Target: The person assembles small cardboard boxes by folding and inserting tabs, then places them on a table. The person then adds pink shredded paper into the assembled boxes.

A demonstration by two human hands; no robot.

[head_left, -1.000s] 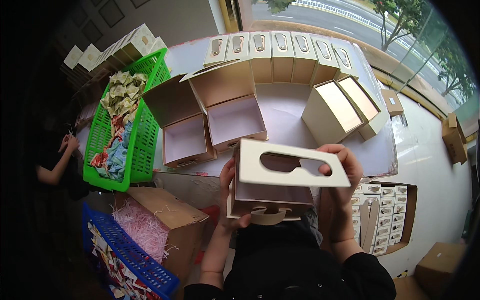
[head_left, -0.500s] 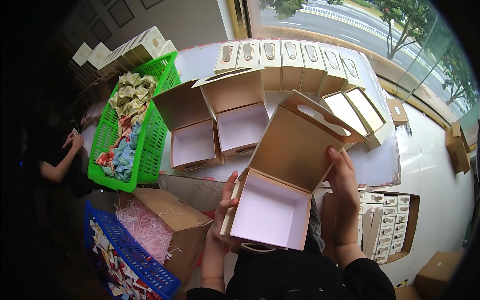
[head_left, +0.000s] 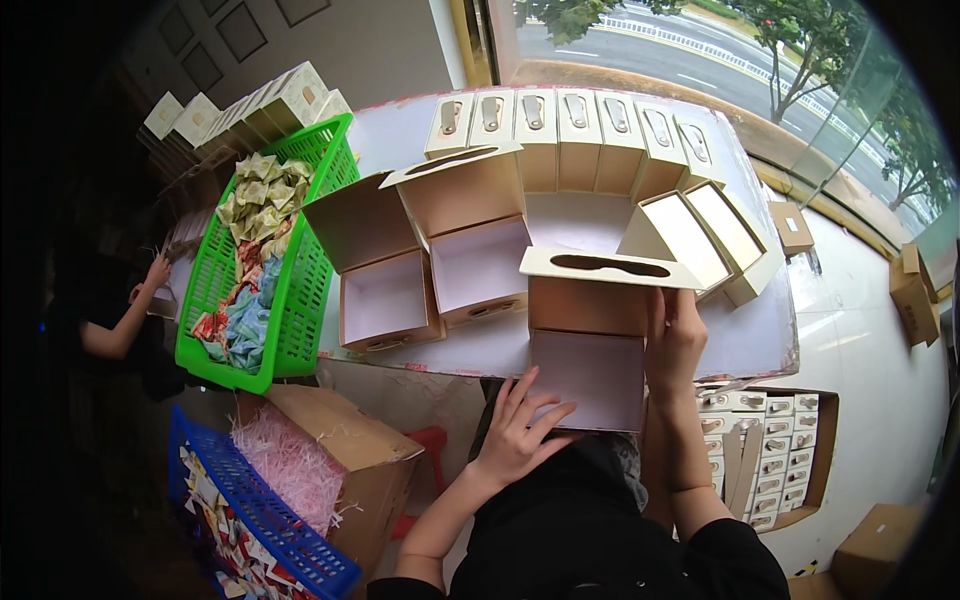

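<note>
A cream cardboard gift box with a pale lilac inside is before me at the table's front edge, its lid raised and tilted toward me. The lid has a long shaped cutout. My right hand grips the box's right side near the lid hinge, its thumb by the lid. At the front left corner my left hand touches the box with fingers spread. Just left of it stand two more open, empty boxes, the nearer to me being an open box and the other an open box.
Closed boxes with handles line the table's far side. Two white-filled box parts lie at right. A green basket of wrapped bundles, a carton of pink shredded paper and a blue basket are left. Another person's arm shows far left.
The box has moved up and away from me to the table edge and turned straighter, its lid now tipped toward me. My left hand has shifted from its left side to its front, fingers spreading.
</note>
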